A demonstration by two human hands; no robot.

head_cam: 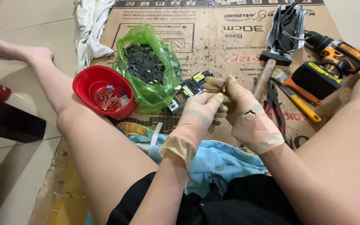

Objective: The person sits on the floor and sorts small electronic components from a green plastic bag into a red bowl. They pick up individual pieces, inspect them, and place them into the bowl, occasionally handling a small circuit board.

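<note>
I am seeing bare cardboard (226, 46) lying open beyond my hands. The green bag (148, 66) and red bowl (101, 89) are blocking the left; hammer (269, 68), pliers (276, 110) and drill (328, 66) are crowding the right.

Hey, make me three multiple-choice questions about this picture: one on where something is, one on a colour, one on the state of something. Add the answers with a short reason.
1. Where is the red bowl?
A. Right beside the green plastic bag
B. On top of the cordless drill
C. On the blue cloth

2. What colour is the paintbrush handle?
A. Purple
B. Yellow and orange
C. White

3. What state are the left hand and right hand in?
A. Bare and lying flat on the cardboard
B. Gloved, pinching a small brass-coloured part together
C. Gloved, gripping the hammer

Answers:
1 A, the bowl's rim sits against the bag.
2 B, the handle runs from orange to yellow.
3 B, both wear pale gloves and their fingertips meet on the small part; the hammer lies untouched.
</note>
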